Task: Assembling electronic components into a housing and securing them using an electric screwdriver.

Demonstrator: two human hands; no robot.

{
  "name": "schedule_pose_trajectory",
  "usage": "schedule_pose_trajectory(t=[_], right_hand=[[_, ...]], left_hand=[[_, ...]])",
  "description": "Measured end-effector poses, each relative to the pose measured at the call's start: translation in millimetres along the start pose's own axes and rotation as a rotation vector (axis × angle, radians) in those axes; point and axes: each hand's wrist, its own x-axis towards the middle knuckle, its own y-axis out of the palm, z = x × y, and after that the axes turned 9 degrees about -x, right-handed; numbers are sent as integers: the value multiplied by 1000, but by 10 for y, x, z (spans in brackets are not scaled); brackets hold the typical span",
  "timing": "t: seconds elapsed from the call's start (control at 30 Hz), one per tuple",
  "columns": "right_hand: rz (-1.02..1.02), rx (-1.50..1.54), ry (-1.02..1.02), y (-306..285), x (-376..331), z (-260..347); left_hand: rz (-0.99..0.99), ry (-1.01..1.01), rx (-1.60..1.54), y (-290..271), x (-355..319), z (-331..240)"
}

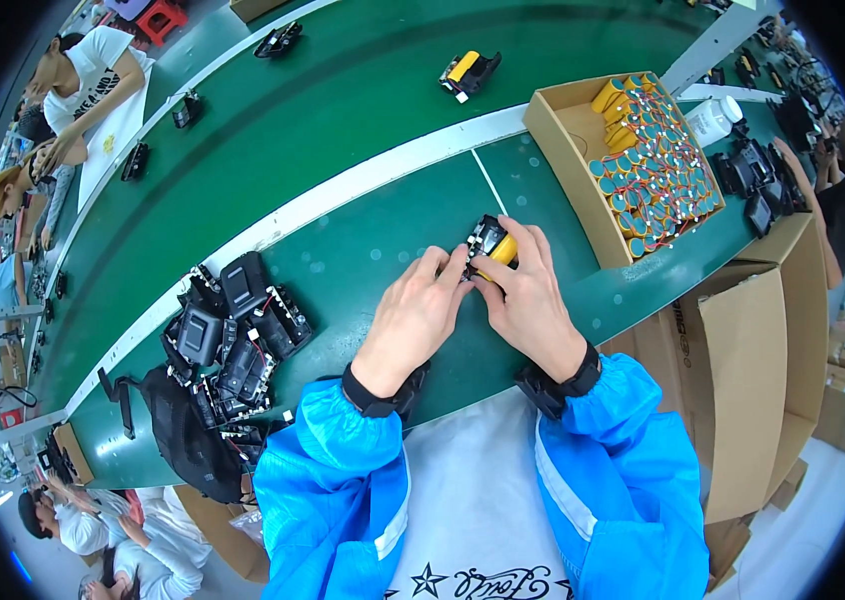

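Observation:
My left hand (415, 312) and my right hand (528, 295) meet on a small black plastic housing (484, 238) with a yellow battery pack (503, 250) set in it. The part rests on the green conveyor table (363, 250), just in front of me. Fingers of both hands pinch its near edge, and my right hand's fingers curl over the yellow pack. Both forearms wear blue sleeves with black wristbands.
A heap of black housings (233, 335) and a black bag (183, 430) lie at my left. A cardboard box (561, 150) of yellow and teal battery packs stands at the right. One finished unit (468, 72) rides the belt. Other people sit at the far left.

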Motion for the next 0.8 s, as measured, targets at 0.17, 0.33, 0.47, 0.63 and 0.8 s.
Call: schedule_pose_trajectory(t=[0.17,0.33,0.47,0.63,0.8], right_hand=[[-4,-37,22,16,0,-18],[-88,97,118,65,-25,-56],[-123,122,65,104,-39,-123],[-83,93,-35,119,15,-120],[29,174,37,122,59,-69]], left_hand=[[-102,71,-66,61,-28,71],[-81,101,45,81,-25,112],[-71,115,162,-8,32,21],[-82,145,151,-27,67,12],[-84,177,61,-31,65,148]])
